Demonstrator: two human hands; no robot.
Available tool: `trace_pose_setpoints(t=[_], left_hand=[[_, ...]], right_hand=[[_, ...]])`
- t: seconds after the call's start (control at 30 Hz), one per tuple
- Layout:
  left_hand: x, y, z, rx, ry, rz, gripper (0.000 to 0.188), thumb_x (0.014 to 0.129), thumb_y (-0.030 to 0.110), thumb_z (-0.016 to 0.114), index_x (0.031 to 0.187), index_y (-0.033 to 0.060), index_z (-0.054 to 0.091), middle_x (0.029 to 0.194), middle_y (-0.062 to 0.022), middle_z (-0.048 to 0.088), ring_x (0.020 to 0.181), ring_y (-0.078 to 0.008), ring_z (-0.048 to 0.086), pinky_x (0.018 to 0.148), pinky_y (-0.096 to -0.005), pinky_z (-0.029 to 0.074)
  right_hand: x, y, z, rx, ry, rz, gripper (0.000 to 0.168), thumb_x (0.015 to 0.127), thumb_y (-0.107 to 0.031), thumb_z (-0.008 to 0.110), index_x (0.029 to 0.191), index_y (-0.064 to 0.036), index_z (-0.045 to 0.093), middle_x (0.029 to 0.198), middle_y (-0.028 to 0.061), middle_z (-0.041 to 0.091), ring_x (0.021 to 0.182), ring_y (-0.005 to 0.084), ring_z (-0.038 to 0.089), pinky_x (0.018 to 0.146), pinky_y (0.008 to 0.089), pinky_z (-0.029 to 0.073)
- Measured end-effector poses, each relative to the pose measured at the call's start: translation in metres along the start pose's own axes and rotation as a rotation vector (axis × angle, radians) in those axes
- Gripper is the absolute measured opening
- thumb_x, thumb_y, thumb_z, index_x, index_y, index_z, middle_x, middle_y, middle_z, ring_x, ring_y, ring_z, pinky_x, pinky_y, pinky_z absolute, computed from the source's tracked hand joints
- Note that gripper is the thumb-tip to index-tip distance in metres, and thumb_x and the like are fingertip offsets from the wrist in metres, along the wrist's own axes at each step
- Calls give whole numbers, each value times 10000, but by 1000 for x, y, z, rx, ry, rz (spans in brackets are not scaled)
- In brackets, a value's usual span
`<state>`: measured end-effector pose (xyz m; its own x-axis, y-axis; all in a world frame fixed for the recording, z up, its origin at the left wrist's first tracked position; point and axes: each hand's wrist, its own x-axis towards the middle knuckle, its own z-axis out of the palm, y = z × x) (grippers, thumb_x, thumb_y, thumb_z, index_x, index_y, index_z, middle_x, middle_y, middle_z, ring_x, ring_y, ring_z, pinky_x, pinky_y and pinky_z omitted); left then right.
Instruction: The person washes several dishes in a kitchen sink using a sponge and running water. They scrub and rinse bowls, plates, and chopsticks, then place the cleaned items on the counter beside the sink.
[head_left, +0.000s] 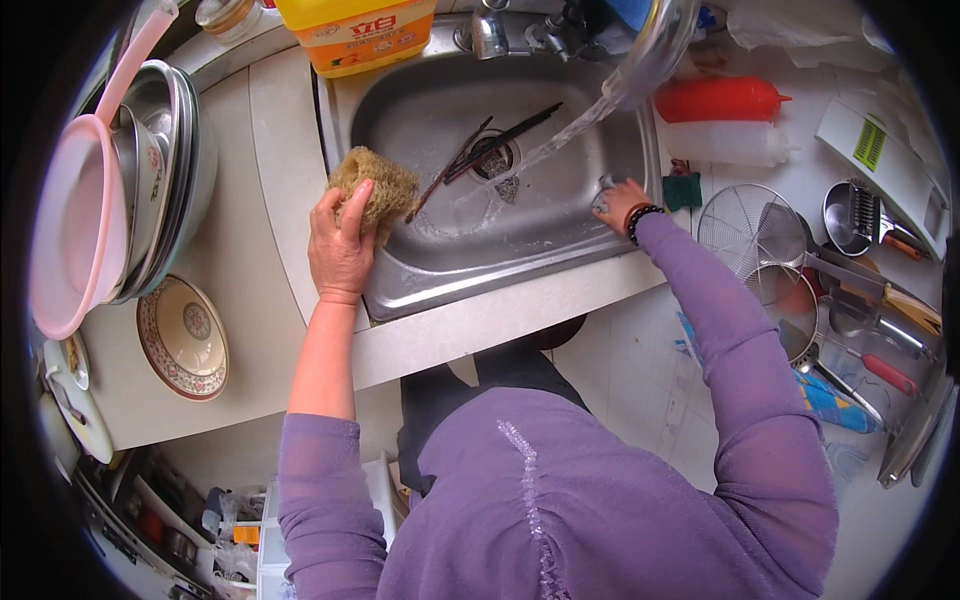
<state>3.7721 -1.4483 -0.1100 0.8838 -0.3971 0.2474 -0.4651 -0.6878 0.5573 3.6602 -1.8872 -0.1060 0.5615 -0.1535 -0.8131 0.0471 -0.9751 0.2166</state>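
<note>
My left hand (341, 244) grips a tan loofah sponge (379, 180) over the left rim of a stainless steel sink (420, 124). At the basin's right side, my right hand (624, 204) bends its fingers around a small grey thing (602, 193), mostly hidden and too unclear to name. Dark chopsticks (517, 135) lie across the drain (491, 154), where a grey, mesh-like piece also shows. A stream of water (555, 139) runs slantwise into the basin from a clear tube (651, 56) at the upper right.
Stacked metal basins (184, 187) and a pink-rimmed strainer (75, 225) stand left, near a patterned bowl (196, 330). A yellow jug (360, 34) is behind the sink by the tap (490, 34). Squeeze bottles (716, 100), a wire skimmer (742, 225) and a white slicer (889, 165) are right.
</note>
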Motion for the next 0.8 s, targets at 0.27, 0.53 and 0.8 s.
trace_pose_setpoints(t=[0.27, 0.53, 0.8], left_hand=[[9, 4, 1, -9, -13, -8, 624, 680, 69, 709, 1233, 288, 521, 1134, -52, 467, 1022, -272, 511, 800, -373, 500], [9, 5, 2, 5, -56, -4, 645, 689, 20, 694, 1261, 230, 482, 1142, -87, 477, 1065, -303, 492, 866, -385, 459], [13, 5, 8, 73, -33, 47, 673, 640, 35, 719, 1238, 239, 489, 1128, -71, 481, 1027, -299, 499, 837, -383, 474]], right_hand=[[-9, -215, -52, 832, -47, -530, 624, 935, -514, 288, 1214, -11, 530, 1233, 211, 527, 1165, 351, 480, 1017, 380, 349], [68, -5, 30, -61, -361, -254, 327, 804, -186, 523, 1086, -86, 655, 1145, 134, 617, 1071, 303, 584, 919, 379, 463], [168, 18, 71, 392, 769, 62, 425, 850, -99, 494, 1270, -50, 453, 1263, 252, 476, 1123, 357, 517, 965, 375, 414]])
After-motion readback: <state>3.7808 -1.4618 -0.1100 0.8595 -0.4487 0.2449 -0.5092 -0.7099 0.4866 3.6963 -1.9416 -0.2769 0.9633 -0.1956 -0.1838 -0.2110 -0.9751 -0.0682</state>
